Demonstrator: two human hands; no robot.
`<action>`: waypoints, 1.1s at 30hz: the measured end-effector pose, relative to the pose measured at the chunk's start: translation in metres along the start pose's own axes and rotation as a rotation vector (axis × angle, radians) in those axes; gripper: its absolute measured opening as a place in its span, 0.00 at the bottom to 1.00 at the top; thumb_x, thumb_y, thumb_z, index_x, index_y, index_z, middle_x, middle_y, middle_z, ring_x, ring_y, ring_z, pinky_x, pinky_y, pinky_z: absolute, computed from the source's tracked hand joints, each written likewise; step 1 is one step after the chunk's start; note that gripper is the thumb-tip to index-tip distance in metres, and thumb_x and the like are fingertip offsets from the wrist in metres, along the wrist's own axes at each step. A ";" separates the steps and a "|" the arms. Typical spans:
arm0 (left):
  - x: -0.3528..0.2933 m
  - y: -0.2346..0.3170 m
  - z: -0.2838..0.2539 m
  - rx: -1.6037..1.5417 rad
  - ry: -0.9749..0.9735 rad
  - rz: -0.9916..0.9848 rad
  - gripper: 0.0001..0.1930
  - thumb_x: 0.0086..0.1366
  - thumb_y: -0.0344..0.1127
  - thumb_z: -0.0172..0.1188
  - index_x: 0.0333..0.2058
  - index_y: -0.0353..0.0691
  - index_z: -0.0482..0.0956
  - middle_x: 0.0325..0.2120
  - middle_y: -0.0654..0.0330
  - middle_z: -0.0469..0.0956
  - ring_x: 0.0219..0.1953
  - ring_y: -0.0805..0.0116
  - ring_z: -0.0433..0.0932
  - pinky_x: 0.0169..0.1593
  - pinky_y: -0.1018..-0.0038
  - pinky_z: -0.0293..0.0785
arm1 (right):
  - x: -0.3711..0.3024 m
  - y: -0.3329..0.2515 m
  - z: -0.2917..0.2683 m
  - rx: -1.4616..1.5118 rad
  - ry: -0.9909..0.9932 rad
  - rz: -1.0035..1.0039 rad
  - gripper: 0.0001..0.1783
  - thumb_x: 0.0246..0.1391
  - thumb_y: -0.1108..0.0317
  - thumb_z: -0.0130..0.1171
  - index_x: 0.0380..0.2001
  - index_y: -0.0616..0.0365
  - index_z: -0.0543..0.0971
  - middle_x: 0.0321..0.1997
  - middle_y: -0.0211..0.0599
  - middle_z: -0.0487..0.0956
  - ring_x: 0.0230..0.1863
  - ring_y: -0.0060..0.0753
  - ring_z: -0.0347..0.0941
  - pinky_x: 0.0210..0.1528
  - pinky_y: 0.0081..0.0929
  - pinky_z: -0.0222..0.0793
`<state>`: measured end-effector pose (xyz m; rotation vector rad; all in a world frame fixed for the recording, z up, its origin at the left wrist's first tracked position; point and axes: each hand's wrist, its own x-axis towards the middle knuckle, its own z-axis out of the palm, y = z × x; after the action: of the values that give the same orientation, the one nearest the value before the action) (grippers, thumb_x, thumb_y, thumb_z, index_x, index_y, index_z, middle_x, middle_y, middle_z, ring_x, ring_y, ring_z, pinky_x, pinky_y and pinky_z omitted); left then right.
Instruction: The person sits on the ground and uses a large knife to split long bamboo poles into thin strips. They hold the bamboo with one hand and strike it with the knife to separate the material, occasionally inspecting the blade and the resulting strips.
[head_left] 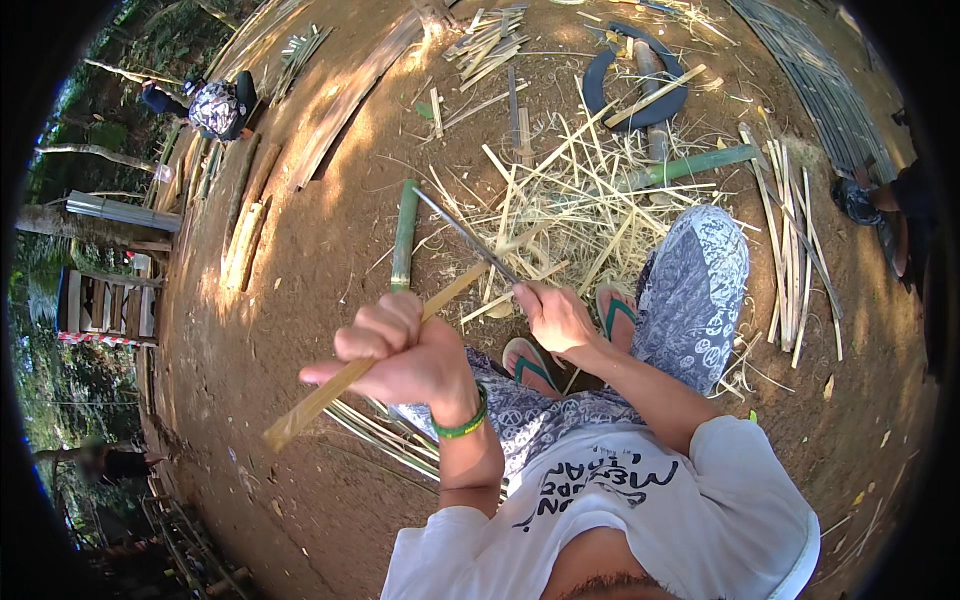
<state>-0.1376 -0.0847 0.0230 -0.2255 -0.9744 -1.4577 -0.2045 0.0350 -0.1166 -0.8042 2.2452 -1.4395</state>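
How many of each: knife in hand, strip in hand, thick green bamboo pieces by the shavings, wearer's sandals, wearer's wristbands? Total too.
Knife in right hand: 1
Bamboo strip in left hand: 1
Thick green bamboo pieces: 2
Green-strapped sandals: 2
Green wristband: 1
Total: 7

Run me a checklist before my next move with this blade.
1. Left hand closed on the pale flat bamboo strip: ok.
2. Right hand gripping the long thin grey metal knife: ok.
3. Left hand back from the blade: ok, the two look apart.
4. Blade tip turned away from the feet in green-strapped sandals: ok, it points up and left in the picture.
5. Ground ahead free of loose pieces: not ok, a tangled pile of pale thin strips lies there.
6. Blade sharp: cannot tell.
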 end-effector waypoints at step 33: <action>-0.027 0.085 -0.078 -0.357 0.023 -0.500 0.25 0.69 0.58 0.53 0.52 0.44 0.75 0.51 0.48 0.74 0.60 0.51 0.68 0.62 0.53 0.67 | 0.055 -0.108 -0.102 1.177 0.146 -0.049 0.15 0.60 0.65 0.64 0.23 0.55 0.72 0.14 0.24 0.67 0.12 0.18 0.63 0.15 0.21 0.60</action>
<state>-0.0246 -0.1024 -0.0076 -0.2323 -0.7745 -2.0902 -0.2758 0.0376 0.0243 -0.3302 1.0441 -2.4247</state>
